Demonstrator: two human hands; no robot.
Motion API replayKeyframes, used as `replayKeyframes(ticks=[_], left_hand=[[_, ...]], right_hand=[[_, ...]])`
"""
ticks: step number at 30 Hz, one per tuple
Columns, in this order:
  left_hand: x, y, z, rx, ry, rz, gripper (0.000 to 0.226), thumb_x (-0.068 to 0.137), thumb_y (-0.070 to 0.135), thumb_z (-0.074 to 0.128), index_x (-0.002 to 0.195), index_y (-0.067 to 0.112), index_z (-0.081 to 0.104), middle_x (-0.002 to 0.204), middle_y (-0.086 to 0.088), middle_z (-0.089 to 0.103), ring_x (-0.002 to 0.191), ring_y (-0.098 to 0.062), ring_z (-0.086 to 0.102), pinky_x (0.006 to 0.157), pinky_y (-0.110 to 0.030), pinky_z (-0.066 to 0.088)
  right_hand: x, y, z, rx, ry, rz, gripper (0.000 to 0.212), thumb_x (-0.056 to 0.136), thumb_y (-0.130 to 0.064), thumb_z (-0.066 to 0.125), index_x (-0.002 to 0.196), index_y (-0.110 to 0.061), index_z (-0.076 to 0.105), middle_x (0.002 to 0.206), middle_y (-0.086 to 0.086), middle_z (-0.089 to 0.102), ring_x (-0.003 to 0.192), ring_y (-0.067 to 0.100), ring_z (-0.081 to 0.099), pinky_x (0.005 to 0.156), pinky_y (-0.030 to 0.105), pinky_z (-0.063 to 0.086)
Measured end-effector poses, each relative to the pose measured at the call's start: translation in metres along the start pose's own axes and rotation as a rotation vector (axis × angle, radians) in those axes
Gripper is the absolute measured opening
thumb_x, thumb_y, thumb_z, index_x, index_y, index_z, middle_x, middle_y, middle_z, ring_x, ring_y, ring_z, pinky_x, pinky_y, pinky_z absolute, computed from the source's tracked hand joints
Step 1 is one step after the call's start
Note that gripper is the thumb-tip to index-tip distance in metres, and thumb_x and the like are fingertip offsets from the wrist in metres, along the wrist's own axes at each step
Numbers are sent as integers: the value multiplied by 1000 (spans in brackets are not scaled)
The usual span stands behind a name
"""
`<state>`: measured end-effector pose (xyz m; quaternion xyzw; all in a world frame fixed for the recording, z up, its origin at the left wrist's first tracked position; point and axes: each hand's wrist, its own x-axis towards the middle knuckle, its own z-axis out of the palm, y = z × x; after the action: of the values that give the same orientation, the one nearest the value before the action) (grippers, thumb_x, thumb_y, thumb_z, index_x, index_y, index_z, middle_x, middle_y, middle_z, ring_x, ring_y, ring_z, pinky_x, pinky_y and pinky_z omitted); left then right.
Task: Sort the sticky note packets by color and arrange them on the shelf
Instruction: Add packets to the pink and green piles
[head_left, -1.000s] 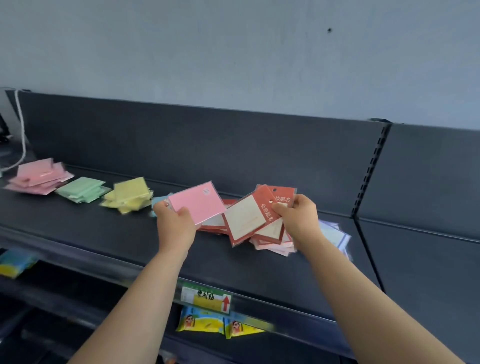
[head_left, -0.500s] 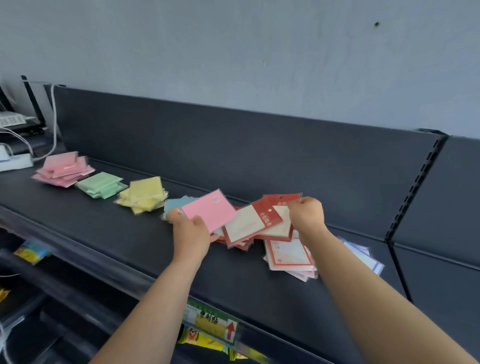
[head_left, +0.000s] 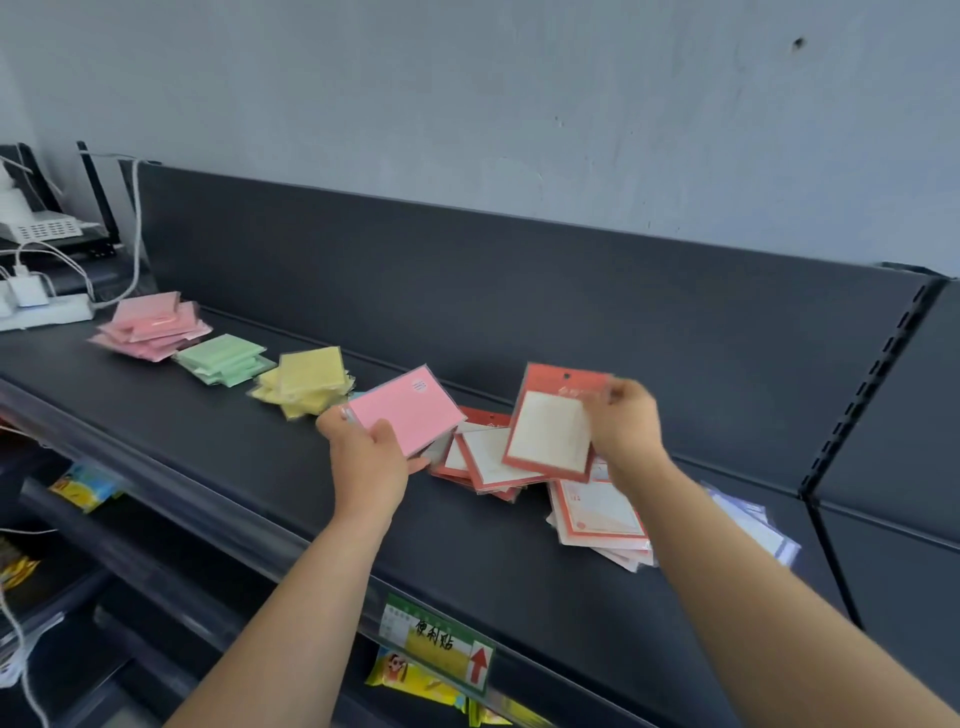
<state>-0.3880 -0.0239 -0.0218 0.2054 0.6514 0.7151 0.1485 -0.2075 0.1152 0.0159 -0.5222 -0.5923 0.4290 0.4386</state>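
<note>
Far left of the fingers, three loosely fanned stacks are noted on the shelf (head_left: 218, 467): pink stack (head_left: 150, 325), green stack (head_left: 226, 358), yellow stack (head_left: 306, 382).

Left hand (head_left: 369, 462): a pink packet (head_left: 410, 415) is pinched at its near corner, fingers (head_left: 332, 423) curled beneath and thumb on top, and held above the shelf just right of the yellow stack.

Between the hands a red-bordered pile (head_left: 485, 465) is spread.

Right hand (head_left: 623, 431): a red-headed packet (head_left: 550, 426) is gripped at its top edge and tilted over that pile.

Under the right wrist lies a paler pile (head_left: 602, 514). Beyond it are blue-edged packets (head_left: 753, 525), partly hidden, so possibly only a few.

Risks:
- The glossy wrapper may slip from a corner pinch.
- If the pink packet is carried low towards its stack, the yellow and green fans could be clipped and mixed.
- The red packet, released on the sprawled pile, could slide off it.
</note>
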Motion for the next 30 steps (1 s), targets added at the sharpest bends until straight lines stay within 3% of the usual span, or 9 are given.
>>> replayKeyframes(ticks=[3, 6, 9, 11, 13, 16, 21, 25, 30], left_hand=[[9, 3, -14, -15, -7, 10, 36, 99, 2, 39, 131, 14, 28, 130, -5, 49, 110, -23, 57, 53, -25, 58], [28, 3, -29, -3, -16, 17, 31, 98, 5, 41, 127, 13, 33, 130, -7, 51, 106, -24, 60, 52, -24, 56], [49, 5, -43, 20, -52, 36, 32, 97, 7, 42, 129, 12, 35, 127, -6, 54, 108, -25, 60, 52, -23, 55], [63, 9, -55, 12, -82, 44, 32, 97, 6, 40, 128, 12, 35, 125, -4, 55, 105, -22, 61, 51, -23, 54], [80, 14, -69, 13, -118, 53, 32, 96, 6, 39, 127, 12, 38, 122, -3, 57, 94, -14, 65, 51, -24, 54], [107, 23, -95, 49, -168, 52, 32, 96, 6, 38, 127, 12, 40, 116, 0, 59, 64, -1, 66, 54, -28, 56], [151, 37, -144, 88, -255, 53, 27, 96, 8, 40, 121, 16, 44, 111, -2, 62, 75, -19, 64, 51, -26, 55], [177, 43, -180, 108, -363, 31, 27, 96, 10, 43, 119, 24, 44, 106, 3, 63, 59, -14, 62, 64, -34, 60], [209, 35, -208, 87, -414, -6, 53, 84, -4, 50, 129, 25, 49, 113, 5, 64, 81, -7, 70, 74, -33, 61]], right_hand=[[-16, 0, 29, -73, -111, 11, 25, 93, -10, 48, 118, -10, 53, 98, 1, 61, 75, 15, 54, 63, 28, 45], [-21, -3, 49, -315, -195, -55, 55, 92, -16, 55, 142, -5, 35, 130, 8, 52, 107, 24, 55, 81, 26, 41], [-25, -9, 71, -533, -214, -143, 62, 91, -19, 58, 146, -7, 31, 149, 12, 30, 134, 29, 33, 103, 31, 34], [-33, -18, 89, -581, -199, -252, 58, 90, -17, 59, 143, -10, 37, 153, 10, 21, 141, 27, 19, 112, 34, 26], [-44, -33, 114, -515, -207, -351, 49, 92, -19, 59, 139, -12, 45, 150, 6, 33, 138, 22, 28, 107, 26, 28], [-65, -62, 159, -335, -280, -360, 42, 95, -29, 55, 135, -14, 51, 136, -2, 53, 122, 13, 50, 97, 20, 36], [-90, -89, 233, -131, -329, -296, 32, 90, -24, 62, 121, -15, 61, 108, -5, 68, 98, 9, 64, 87, 24, 50], [-99, -92, 274, -67, -284, -234, 26, 85, -15, 65, 110, -19, 65, 97, -3, 69, 84, 13, 65, 77, 29, 54], [-102, -101, 313, -17, -251, -199, 21, 85, -10, 64, 104, -19, 63, 91, -1, 67, 77, 16, 66, 75, 31, 56]])
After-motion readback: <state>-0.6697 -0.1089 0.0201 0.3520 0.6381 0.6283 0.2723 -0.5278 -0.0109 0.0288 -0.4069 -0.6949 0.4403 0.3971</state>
